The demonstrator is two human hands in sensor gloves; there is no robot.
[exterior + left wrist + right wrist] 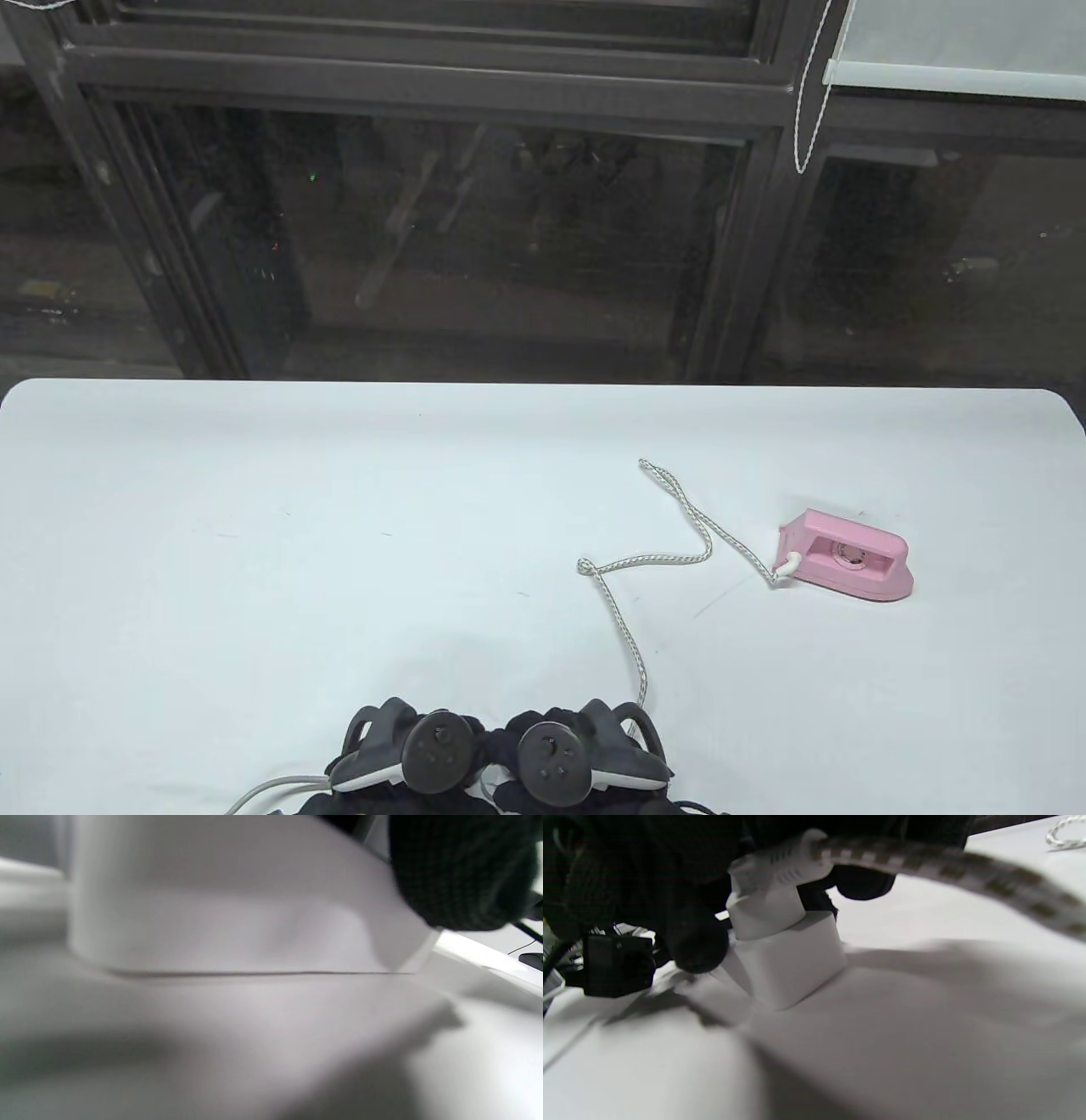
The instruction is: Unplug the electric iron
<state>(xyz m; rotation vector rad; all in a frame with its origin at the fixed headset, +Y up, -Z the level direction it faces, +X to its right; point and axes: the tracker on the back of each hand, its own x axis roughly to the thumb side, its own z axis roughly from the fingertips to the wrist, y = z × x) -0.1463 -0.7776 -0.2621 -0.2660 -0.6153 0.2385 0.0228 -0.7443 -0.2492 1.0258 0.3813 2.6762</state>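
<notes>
A small pink electric iron (848,564) stands on the white table (254,526) at the right. Its braided cord (624,632) runs in loops down to my hands at the front edge. In the right wrist view my right hand (577,751) grips the white plug (772,899), which sits in a white socket block (793,959), with the cord (967,870) leaving to the right. My left hand (407,751) is beside it. In the left wrist view a gloved finger (458,870) rests on the block (212,899). The trackers hide my fingers in the table view.
A grey cable (271,789) leaves the front edge at the left of my hands. A dark window frame (475,85) stands behind the table's far edge. A blind cord (806,110) hangs at the upper right.
</notes>
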